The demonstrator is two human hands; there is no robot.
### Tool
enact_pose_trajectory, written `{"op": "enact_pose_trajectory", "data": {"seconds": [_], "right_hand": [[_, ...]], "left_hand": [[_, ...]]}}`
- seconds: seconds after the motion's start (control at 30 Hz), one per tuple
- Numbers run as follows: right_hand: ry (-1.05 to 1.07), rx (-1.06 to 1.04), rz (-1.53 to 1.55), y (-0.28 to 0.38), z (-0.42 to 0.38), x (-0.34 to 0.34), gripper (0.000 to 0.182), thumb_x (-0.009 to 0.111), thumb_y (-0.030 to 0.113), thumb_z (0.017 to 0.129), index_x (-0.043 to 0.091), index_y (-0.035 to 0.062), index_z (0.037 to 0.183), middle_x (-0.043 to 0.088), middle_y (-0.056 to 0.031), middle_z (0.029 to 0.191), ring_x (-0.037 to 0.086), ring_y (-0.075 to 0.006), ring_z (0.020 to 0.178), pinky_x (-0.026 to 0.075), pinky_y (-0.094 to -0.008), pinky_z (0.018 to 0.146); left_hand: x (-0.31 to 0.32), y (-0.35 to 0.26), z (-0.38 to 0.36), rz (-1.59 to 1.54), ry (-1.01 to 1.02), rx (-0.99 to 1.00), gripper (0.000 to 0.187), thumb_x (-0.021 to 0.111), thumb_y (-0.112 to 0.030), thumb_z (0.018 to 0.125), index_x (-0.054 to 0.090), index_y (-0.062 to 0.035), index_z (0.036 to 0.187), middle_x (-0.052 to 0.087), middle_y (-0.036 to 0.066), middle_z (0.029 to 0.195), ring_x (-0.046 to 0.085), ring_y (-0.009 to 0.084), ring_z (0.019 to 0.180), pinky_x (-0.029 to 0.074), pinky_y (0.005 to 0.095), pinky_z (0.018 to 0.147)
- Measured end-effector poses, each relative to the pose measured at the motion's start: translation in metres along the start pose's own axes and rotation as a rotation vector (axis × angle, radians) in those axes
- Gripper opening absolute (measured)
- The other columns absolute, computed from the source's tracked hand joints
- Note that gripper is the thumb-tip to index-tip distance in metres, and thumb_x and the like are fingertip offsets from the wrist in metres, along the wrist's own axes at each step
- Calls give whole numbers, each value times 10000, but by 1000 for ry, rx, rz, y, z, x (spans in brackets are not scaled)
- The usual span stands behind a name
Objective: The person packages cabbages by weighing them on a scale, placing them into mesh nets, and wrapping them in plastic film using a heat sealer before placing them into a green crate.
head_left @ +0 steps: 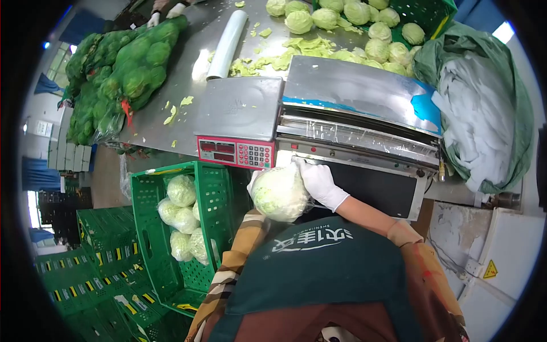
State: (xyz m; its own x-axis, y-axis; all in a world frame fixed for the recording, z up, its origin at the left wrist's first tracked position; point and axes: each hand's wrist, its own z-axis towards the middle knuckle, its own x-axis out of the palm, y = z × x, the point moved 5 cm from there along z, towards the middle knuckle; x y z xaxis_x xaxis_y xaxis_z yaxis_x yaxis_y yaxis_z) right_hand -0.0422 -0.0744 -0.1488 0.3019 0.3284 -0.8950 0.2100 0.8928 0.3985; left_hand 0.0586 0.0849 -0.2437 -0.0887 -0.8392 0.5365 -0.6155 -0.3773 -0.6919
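Note:
Close in front of my apron, a pale green cabbage point(278, 195) in clear plastic film is held up between both white-gloved hands. My left hand point(252, 180) grips its left side and is mostly hidden behind it. At the upper right of the cabbage, my right hand point(321, 183) has its fingers closed on it or on its film. The wrapping machine point(364, 182), with its dark flat plate, lies just beyond and to the right. A red-fronted scale point(239, 111) stands behind the cabbage, its top plate bearing a few leaf scraps.
Several wrapped cabbages lie in a green crate point(165, 279) at my left. Netted cabbages point(128, 74) are on the table's far left, near another person's gloved hands point(165, 14). A film roll point(228, 44), loose leaves and unwrapped cabbages point(379, 50) lie behind. A green bag point(507, 102) stands right.

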Motion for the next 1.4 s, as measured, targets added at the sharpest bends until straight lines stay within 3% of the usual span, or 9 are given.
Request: {"op": "enact_pose_trajectory", "data": {"seconds": [0.07,0.13,0.2,0.37,0.57,0.83,1.07,1.13,1.4], "right_hand": [[-9,-28,83,7,8,6,174,515,134,884,546,61,1039,639,-93,715,667,-292,620,537,-387,534],[-243,-172,250,18,6,-2,193,510,110,866,582,100,1045,652,-134,803,673,-327,729,554,-402,632],[-67,-120,427,16,16,-11,160,560,114,844,612,107,995,658,-145,859,674,-338,771,545,-406,638],[-389,-605,432,46,48,-120,197,690,196,789,646,111,961,633,-30,750,637,-182,570,500,-304,505],[-958,-83,530,-24,38,-277,156,560,91,977,663,-6,911,616,8,759,489,-51,576,390,-199,508],[-1152,-211,628,-28,-11,-360,310,646,265,945,615,-42,907,597,-59,799,522,-87,671,411,-198,572],[-271,-787,15,87,71,-342,189,659,195,782,675,163,967,648,19,772,651,-182,657,468,-310,528],[-40,-820,610,104,83,-298,197,677,251,763,572,107,680,577,-91,589,617,-282,556,462,-367,488],[211,-822,972,110,81,-249,184,663,192,797,670,38,897,647,-121,957,628,-272,813,491,-337,683]], "left_hand": [[57,-42,-46,1001,-262,511,151,575,-156,962,604,-52,856,610,34,766,570,119,665,487,328,629],[15,-22,-4,1359,210,1011,132,608,-149,936,597,-38,865,595,21,736,567,119,649,500,327,627],[47,-59,-36,377,46,283,129,619,-150,932,589,-25,914,615,14,796,586,122,723,513,306,678],[147,-104,-96,408,699,-67,114,536,-113,979,585,-27,1034,614,51,1026,581,125,957,493,287,836],[166,-105,-140,-43,564,-832,462,360,-287,1044,431,25,1377,493,140,1401,489,223,1285,383,351,1082],[250,-155,-171,529,1303,-149,514,463,-315,992,460,65,1338,492,178,1359,448,268,1299,327,380,1098],[297,-157,-188,934,1429,-48,411,521,-244,996,509,17,1313,538,123,1285,496,218,1232,380,343,1044],[282,-168,-183,943,1391,304,471,648,-221,931,507,-18,1332,521,136,1348,551,243,1198,398,358,1073],[256,-160,-163,990,1312,500,363,604,-84,923,556,0,1273,574,118,1288,571,197,1180,451,329,1029]]}}
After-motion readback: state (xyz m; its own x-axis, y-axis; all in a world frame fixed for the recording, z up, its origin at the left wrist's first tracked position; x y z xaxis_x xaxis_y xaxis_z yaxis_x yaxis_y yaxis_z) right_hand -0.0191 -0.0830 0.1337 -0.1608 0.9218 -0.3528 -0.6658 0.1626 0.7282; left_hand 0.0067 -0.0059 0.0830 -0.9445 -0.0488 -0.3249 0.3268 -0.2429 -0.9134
